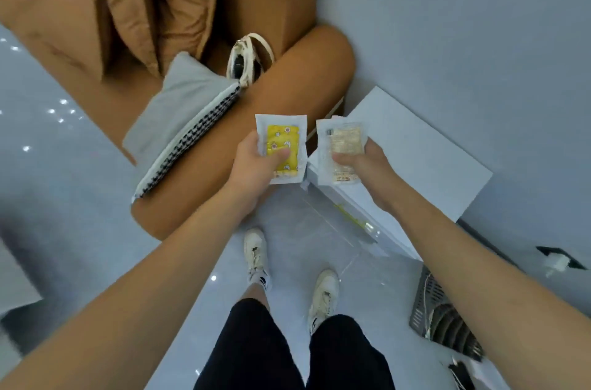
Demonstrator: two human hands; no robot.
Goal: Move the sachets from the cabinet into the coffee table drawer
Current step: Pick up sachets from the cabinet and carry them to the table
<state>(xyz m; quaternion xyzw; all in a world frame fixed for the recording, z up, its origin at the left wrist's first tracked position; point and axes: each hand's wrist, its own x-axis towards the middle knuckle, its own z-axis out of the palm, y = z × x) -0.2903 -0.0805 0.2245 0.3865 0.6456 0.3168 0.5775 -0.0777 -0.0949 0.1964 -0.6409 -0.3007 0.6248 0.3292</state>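
The person stands by the brown sofa (297, 70) and holds one sachet in each hand, out in front of their body, above the floor.

The left hand (256, 162) pinches the yellow sachet (283, 146). The thumb lies flat on its front, low down, and the other fingers are tucked behind it, so most of the packet sticks up above the fingers. The right hand (367, 162) pinches the pale sachet (343, 146) the same way: thumb across the front, fingers behind, top half free. There may be more packets stacked behind this one, but I cannot tell.

These packets look thin, light and bendy, with smooth, shiny wrap that could slip. The flat sealed edges look like the safest place to hold, and a soft squeeze should be enough, since the filled middle might squash.

The two sachets are just beside each other, not touching. The white cabinet (415, 146) is right behind the right hand.
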